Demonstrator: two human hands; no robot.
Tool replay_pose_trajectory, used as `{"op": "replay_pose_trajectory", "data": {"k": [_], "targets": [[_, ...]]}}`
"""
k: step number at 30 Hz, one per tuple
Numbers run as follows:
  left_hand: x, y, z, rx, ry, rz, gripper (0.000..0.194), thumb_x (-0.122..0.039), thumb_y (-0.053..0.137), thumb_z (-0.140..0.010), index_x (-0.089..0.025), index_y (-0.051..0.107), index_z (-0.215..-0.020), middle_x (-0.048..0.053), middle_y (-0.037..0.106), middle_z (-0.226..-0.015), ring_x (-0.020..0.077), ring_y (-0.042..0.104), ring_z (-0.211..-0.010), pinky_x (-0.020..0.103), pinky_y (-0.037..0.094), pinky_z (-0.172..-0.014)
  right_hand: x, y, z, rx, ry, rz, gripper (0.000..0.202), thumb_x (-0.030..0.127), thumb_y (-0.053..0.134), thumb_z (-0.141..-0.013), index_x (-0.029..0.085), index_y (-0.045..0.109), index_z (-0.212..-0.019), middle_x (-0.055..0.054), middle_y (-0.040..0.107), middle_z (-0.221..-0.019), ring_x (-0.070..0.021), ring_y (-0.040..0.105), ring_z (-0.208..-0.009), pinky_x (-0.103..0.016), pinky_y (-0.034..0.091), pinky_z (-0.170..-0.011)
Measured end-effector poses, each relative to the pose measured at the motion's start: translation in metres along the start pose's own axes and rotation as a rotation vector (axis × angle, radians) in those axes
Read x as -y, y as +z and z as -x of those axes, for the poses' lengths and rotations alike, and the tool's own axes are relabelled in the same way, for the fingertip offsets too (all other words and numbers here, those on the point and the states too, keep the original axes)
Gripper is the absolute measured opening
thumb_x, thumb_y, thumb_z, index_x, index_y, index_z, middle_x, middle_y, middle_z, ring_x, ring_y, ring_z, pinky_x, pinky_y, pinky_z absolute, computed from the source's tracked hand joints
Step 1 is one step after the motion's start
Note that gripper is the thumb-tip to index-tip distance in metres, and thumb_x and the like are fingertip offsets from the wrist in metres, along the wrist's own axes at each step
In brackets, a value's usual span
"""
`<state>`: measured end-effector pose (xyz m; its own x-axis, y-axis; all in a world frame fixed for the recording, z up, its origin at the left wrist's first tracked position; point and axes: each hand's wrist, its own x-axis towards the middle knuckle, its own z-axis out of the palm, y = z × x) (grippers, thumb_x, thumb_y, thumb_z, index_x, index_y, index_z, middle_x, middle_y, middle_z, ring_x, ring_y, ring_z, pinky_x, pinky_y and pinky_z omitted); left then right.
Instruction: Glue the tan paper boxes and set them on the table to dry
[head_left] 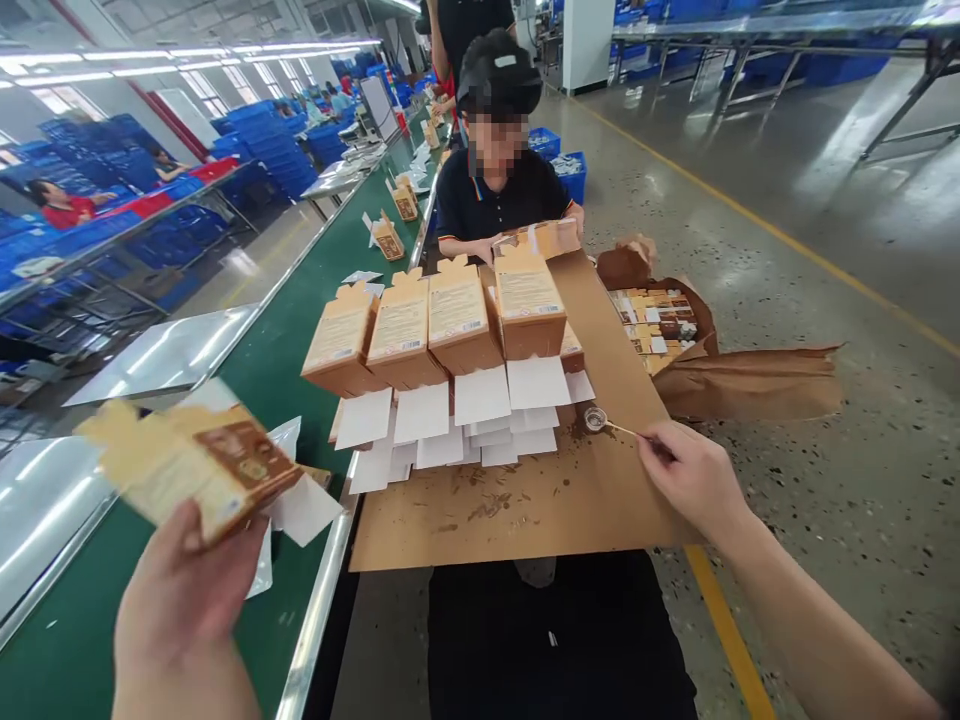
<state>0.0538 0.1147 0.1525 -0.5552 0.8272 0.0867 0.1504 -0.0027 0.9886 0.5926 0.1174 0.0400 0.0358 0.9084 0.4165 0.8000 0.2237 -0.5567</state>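
My left hand grips a tan and brown folding carton, tilted and slightly blurred, over the green bench. A white flap sticks out of its near end. Between thumb and fingers of my right hand is a thin pale stick. The stick's far end meets a small round dish on the brown cardboard sheet; whether it lies in the dish or on its rim I cannot tell. Left of the dish, several more cartons are stacked in rows, white flaps hanging toward me.
Dark smears mark the cardboard. A long green conveyor with a metal edge runs along the left, carrying more cartons. Across from me sits a person in a dark shirt. A brown paper-lined container of flat cartons stands right.
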Motion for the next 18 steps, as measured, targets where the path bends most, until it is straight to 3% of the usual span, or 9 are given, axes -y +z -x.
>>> {"op": "replay_pose_trajectory", "data": {"k": [3, 5, 7, 10, 13, 16, 18], "targets": [[0.032, 0.002, 0.063, -0.225, -0.200, 0.147, 0.072, -0.061, 0.105, -0.062, -0.046, 0.088, -0.131, -0.003, 0.085, -0.161, 0.0527, 0.042, -0.183, 0.081, 0.032, -0.150, -0.003, 0.009, -0.024, 0.181, -0.038, 0.097, 0.030, 0.025, 0.056, -0.111, 0.027, 0.067, -0.083, -0.006, 0.076, -0.080, -0.0222, 0.070, -0.074, -0.033, 0.053, -0.072], [0.060, 0.013, 0.099, -0.199, -0.292, 0.198, 0.082, -0.059, 0.110, -0.059, -0.041, 0.087, -0.136, 0.002, 0.084, -0.161, 0.0527, 0.047, -0.181, 0.079, 0.035, -0.150, -0.005, 0.015, -0.033, 0.247, -0.040, 0.157, 0.031, 0.024, 0.058, -0.110, 0.028, 0.061, -0.080, -0.006, 0.074, -0.080, -0.0229, 0.068, -0.073, -0.034, 0.051, -0.072], [0.087, 0.028, 0.123, -0.096, -0.365, 0.227, 0.089, -0.058, 0.115, -0.061, -0.036, 0.086, -0.142, 0.008, 0.086, -0.156, 0.0506, 0.054, -0.177, 0.073, 0.039, -0.149, -0.006, 0.017, -0.039, 0.290, -0.041, 0.182, 0.031, 0.023, 0.058, -0.109, 0.029, 0.058, -0.079, -0.006, 0.073, -0.080, -0.0239, 0.068, -0.072, -0.035, 0.050, -0.070], [0.114, 0.046, 0.140, -0.018, -0.425, 0.246, 0.094, -0.055, 0.118, -0.066, -0.030, 0.084, -0.149, 0.013, 0.087, -0.151, 0.0482, 0.063, -0.170, 0.067, 0.047, -0.145, -0.012, 0.012, -0.044, 0.325, -0.044, 0.184, 0.030, 0.022, 0.056, -0.109, 0.030, 0.058, -0.080, -0.008, 0.076, -0.082, -0.0262, 0.071, -0.073, -0.037, 0.051, -0.068], [0.128, 0.057, 0.144, 0.001, -0.466, 0.271, 0.102, -0.052, 0.121, -0.063, -0.029, 0.081, -0.154, 0.015, 0.085, -0.156, 0.0490, 0.068, -0.165, 0.068, 0.051, -0.142, -0.016, 0.000, -0.040, 0.287, -0.026, 0.178, 0.030, 0.027, 0.059, -0.108, 0.030, 0.058, -0.078, -0.007, 0.075, -0.080, -0.0254, 0.071, -0.070, -0.036, 0.052, -0.065], [0.133, 0.069, 0.146, -0.051, -0.433, 0.282, 0.102, -0.056, 0.121, -0.062, -0.028, 0.080, -0.151, 0.015, 0.084, -0.159, 0.0482, 0.070, -0.163, 0.070, 0.049, -0.143, -0.007, -0.001, -0.018, 0.153, -0.006, 0.098, 0.029, 0.032, 0.061, -0.111, 0.029, 0.068, -0.083, -0.006, 0.077, -0.078, -0.0245, 0.072, -0.068, -0.036, 0.056, -0.064], [0.133, 0.075, 0.147, -0.072, -0.420, 0.265, 0.098, -0.060, 0.121, -0.059, -0.025, 0.083, -0.142, 0.017, 0.086, -0.151, 0.0482, 0.072, -0.160, 0.070, 0.048, -0.143, 0.014, 0.012, 0.007, 0.084, -0.024, -0.040, 0.025, 0.033, 0.064, -0.114, 0.027, 0.077, -0.093, -0.006, 0.081, -0.079, -0.0238, 0.074, -0.066, -0.035, 0.060, -0.063]]}}
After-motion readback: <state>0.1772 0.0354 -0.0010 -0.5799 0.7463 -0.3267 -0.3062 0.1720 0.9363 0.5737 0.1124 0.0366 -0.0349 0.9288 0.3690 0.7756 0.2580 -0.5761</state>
